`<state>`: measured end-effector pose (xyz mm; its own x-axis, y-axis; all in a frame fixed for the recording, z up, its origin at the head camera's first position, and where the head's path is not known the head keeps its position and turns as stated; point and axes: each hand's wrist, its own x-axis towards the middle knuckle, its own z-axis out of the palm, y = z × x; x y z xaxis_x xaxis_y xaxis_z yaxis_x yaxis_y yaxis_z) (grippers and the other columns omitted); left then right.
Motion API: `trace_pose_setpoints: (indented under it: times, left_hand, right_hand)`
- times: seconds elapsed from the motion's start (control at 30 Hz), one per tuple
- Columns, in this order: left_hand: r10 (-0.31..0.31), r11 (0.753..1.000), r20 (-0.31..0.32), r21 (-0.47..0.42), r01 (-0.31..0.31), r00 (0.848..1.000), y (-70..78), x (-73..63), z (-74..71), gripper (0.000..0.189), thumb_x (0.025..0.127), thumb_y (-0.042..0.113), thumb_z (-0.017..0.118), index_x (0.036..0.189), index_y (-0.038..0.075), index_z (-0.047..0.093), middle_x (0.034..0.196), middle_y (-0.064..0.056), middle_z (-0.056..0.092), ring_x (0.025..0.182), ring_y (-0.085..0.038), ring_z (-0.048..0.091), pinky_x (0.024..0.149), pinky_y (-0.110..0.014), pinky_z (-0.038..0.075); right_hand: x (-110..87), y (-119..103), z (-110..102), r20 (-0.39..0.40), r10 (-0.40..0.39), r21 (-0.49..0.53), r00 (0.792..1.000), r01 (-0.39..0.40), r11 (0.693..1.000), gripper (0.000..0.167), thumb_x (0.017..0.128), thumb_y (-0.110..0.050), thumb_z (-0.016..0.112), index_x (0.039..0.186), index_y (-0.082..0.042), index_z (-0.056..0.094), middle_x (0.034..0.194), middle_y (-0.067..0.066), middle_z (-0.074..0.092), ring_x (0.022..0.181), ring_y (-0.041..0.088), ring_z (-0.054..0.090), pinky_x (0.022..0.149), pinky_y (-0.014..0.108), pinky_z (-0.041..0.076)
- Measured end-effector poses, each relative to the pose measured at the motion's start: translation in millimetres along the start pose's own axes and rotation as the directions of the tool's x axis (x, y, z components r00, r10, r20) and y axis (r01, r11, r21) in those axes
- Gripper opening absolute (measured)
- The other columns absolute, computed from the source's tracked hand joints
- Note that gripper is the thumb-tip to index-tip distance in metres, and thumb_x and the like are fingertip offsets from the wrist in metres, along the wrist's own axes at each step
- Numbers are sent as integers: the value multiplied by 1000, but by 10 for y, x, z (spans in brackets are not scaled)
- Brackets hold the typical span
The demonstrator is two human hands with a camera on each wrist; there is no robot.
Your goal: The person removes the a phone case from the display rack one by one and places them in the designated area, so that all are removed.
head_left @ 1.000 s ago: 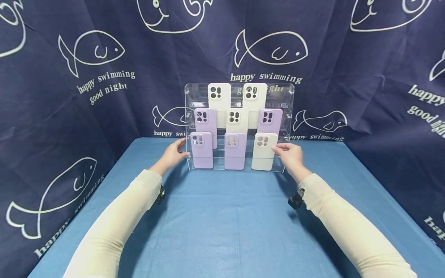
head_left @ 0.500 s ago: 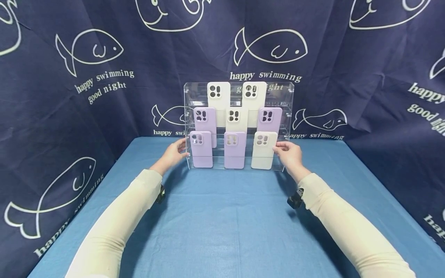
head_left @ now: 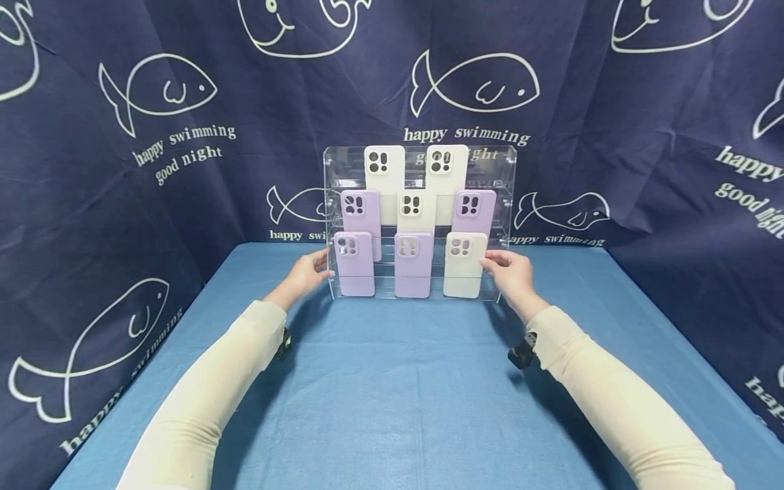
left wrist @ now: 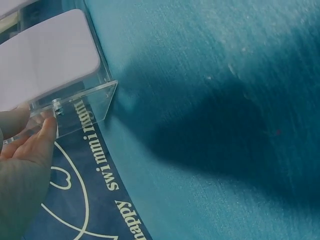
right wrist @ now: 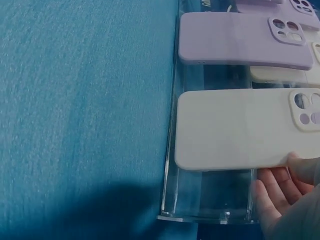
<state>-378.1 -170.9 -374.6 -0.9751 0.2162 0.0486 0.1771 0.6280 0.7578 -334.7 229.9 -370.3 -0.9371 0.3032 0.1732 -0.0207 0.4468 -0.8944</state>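
Note:
A clear acrylic display stand (head_left: 502,170) holds several phone cases in stepped rows. My right hand (head_left: 511,273) pinches the right edge of the white phone case (head_left: 462,275) at the right end of the bottom row. In the right wrist view, the thumb lies at that case's edge, near its camera holes, and the fingers reach partly behind it. At the stand's left side panel (left wrist: 95,102), my left hand (head_left: 304,273) grips with the thumb on one side and fingers on the other. Purple cases (head_left: 356,278) fill the left and middle of the bottom row.
Above stand a purple case (head_left: 361,214), a white case (head_left: 416,216) and another purple case (head_left: 474,214), with two white cases (head_left: 387,178) on top. A blue cloth (head_left: 392,381) covers the table. Behind hangs a dark blue curtain (head_left: 343,102) with white fish drawings.

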Motion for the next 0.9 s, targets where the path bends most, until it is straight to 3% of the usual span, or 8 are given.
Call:
trace_pose_setpoints:
  times: [0.2,0.33,0.63,0.9]
  left_hand:
    - [-1,999,16,-35,2,1000,5,20,-24,62,94,0,59,148,-5,30,145,-25,43,134,-37,45,114,-43,41]
    - [-21,998,26,-63,23,999,5,27,-35,63,93,0,60,149,-3,31,145,-24,44,134,-36,45,114,-42,41]
    - [-31,996,40,-81,35,999,-3,27,-43,64,93,1,61,149,-2,31,145,-24,44,135,-36,45,113,-42,42]
    - [-22,998,54,-57,25,998,12,56,-39,64,93,0,60,149,-4,29,146,-25,42,136,-36,44,114,-41,41]
  right_hand:
    - [17,-19,-51,-9,-3,7,1000,3,1000,32,93,-19,66,119,0,68,114,20,69,96,21,71,66,6,54]
    - [6,-38,-81,-10,-5,-5,1000,5,1000,33,93,-22,66,120,-2,68,115,18,69,100,24,70,63,4,51]
    - [10,-13,-104,2,-24,21,1000,24,999,37,93,-25,66,123,-3,66,117,17,68,79,-2,66,68,9,55]
    - [15,-4,-131,-34,-118,88,992,121,989,34,93,-19,67,121,1,66,114,21,67,75,-4,68,74,11,58]
